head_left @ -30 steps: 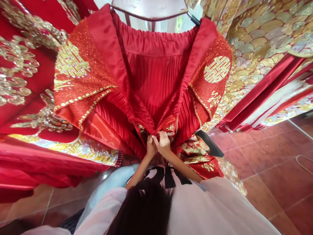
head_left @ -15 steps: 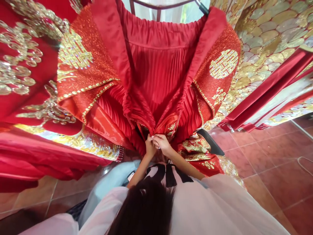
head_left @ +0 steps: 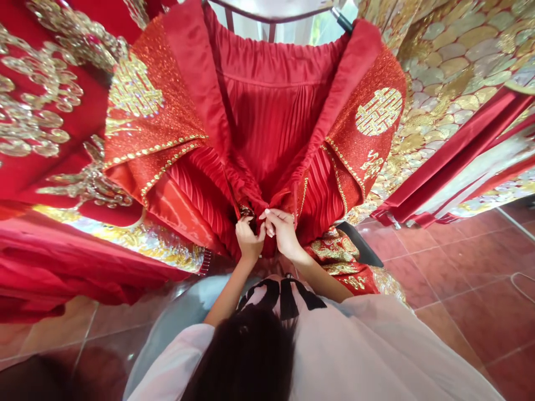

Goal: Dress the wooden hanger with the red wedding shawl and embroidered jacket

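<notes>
Terracotta floor tiles (head_left: 460,267) and racks of embroidered dress surround the scene: red cloth with gold motifs (head_left: 37,111) at left, a gold scale-patterned robe (head_left: 451,55) at right. At centre, directly before us, the red garment (head_left: 271,122) hangs from a hanger (head_left: 339,21) whose dark tip shows at top right. We note its finely pleated satin interior, a gathered band across the top, and two outer glitter-red panels, each bearing a gold double-happiness emblem and edged with gold bead trim. The panels fall open above and converge at the lower middle. There our left hand (head_left: 248,239) is curled closed on the left front edge, and our right hand (head_left: 285,231) pinches the right edge between thumb and fingers; the two hands touch.
</notes>
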Action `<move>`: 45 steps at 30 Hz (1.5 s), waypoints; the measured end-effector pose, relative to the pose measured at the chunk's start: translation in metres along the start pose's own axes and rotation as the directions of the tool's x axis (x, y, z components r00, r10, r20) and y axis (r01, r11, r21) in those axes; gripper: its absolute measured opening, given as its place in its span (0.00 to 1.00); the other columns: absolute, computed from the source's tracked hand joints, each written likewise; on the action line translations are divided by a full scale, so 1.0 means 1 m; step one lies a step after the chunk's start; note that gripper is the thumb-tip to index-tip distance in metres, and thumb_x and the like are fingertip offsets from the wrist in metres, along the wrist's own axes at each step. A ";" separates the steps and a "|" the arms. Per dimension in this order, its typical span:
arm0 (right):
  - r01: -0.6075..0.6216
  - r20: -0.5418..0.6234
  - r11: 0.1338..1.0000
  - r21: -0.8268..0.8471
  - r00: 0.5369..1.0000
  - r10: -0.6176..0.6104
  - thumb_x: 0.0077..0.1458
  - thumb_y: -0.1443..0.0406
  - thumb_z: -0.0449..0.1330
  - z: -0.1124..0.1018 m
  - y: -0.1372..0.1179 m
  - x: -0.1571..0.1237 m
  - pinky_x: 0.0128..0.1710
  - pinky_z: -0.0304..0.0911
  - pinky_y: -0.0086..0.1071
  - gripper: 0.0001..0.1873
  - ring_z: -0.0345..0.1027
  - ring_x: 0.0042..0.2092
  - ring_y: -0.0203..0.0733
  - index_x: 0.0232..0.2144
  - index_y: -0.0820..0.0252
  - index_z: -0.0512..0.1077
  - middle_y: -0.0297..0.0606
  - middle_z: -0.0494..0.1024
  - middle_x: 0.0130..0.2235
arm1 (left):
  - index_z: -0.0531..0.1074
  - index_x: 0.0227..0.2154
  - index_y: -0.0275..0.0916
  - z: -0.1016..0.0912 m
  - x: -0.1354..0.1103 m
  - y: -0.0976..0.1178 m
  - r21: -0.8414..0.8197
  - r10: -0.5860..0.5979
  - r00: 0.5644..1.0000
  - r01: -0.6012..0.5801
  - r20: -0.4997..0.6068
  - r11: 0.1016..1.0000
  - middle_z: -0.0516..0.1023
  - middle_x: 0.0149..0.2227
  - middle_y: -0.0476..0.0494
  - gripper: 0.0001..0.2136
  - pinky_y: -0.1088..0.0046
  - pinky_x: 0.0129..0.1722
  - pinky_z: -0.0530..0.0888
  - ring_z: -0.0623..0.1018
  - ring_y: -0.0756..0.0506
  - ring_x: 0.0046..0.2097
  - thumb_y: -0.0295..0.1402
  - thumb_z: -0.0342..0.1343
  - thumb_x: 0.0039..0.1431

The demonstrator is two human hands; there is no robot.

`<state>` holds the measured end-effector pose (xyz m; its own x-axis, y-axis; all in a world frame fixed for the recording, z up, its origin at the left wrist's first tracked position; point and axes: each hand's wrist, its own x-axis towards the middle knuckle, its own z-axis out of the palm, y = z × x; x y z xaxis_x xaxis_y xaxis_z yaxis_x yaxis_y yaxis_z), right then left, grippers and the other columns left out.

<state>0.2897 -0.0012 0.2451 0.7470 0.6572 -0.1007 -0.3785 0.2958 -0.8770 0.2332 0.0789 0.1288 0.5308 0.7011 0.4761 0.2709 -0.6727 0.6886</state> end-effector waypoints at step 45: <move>0.344 0.004 0.573 -0.743 0.860 -0.511 0.53 0.55 0.57 0.013 -0.051 0.012 0.26 0.46 0.28 0.17 0.49 0.21 0.30 0.19 0.58 0.63 0.28 0.59 0.17 | 0.72 0.29 0.38 -0.040 0.014 0.079 0.178 0.044 0.931 -0.115 0.362 0.977 0.74 0.24 0.43 0.09 0.73 0.23 0.60 0.74 0.44 0.25 0.28 0.46 0.60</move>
<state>0.3108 0.0006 0.2944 0.8333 0.4165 0.3636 0.4466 -0.1194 -0.8867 0.2296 0.0451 0.2112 0.7968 0.5377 0.2756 0.3463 -0.7802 0.5208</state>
